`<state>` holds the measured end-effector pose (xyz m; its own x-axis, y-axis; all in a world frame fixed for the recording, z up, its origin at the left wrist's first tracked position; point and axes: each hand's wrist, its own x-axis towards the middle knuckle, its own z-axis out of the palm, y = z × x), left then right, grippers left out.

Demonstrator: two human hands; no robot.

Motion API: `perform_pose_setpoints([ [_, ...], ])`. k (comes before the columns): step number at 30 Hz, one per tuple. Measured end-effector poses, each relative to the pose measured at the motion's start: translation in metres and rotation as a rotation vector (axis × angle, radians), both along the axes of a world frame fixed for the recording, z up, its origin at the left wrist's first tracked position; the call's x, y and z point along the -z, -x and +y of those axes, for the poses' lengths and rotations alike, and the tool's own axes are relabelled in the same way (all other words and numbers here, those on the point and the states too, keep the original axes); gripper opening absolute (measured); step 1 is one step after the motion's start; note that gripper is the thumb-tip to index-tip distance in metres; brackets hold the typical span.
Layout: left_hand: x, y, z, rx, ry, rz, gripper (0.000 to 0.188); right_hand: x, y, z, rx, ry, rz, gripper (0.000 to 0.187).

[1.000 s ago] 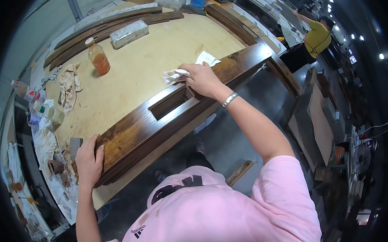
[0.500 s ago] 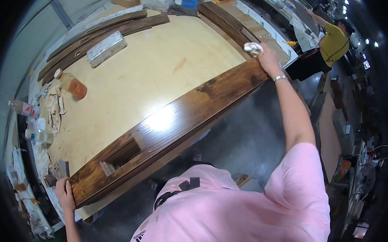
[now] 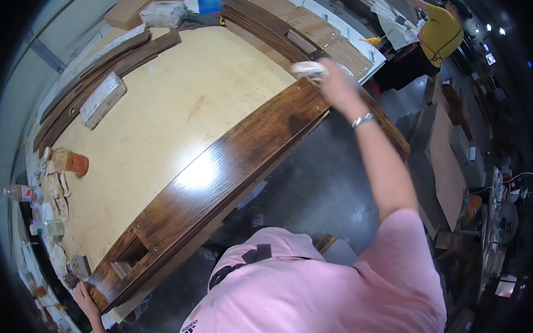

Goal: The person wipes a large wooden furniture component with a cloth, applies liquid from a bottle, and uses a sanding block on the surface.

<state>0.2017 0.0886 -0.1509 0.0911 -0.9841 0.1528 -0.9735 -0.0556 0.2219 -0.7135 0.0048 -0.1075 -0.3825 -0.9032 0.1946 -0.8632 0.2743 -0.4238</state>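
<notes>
A long dark-brown stained wooden board (image 3: pixel 219 154) with a glossy top lies along the near edge of the table, running from lower left to upper right. Near its left end is a rectangular cut-out, and small holes show beside it. My left hand (image 3: pixel 88 301) grips that left end, its fingers partly hidden. Beyond the far right end, my right hand (image 3: pixel 340 89) is closed on a crumpled white cloth (image 3: pixel 309 70), slightly smeared by motion. I cannot tell whether the cloth touches the wood.
A pale tabletop (image 3: pixel 180 97) carries a wrapped block (image 3: pixel 103 100), a jar of orange liquid (image 3: pixel 70 161) and rags (image 3: pixel 57 184). Brown boards lie stacked at the left (image 3: pixel 113 70) and the back right (image 3: pixel 266 26). A person in a yellow top (image 3: pixel 440 34) stands farther right.
The view has turned, so the table and board appear shifted left and steeper. My right hand has moved with the cloth to just past the board's far end; my left stays at the near end.
</notes>
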Motion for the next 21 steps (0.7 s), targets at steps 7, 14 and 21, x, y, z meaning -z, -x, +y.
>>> perform_pose_setpoints([
  [7, 0.0, -0.011, 0.0, -0.043, -0.015, -0.005, 0.042, 0.008, 0.008, 0.001, -0.185, 0.382, -0.123, 0.025],
  [14, 0.009, -0.016, -0.008, -0.021, -0.04, 0.031, 0.043, 0.008, 0.024, 0.003, 0.078, 0.216, -0.123, 0.016],
  [21, -0.001, -0.02, -0.004, -0.059, -0.169, 0.038, 0.047, 0.062, -0.177, 0.099, -0.475, 0.6, -0.131, 0.018],
])
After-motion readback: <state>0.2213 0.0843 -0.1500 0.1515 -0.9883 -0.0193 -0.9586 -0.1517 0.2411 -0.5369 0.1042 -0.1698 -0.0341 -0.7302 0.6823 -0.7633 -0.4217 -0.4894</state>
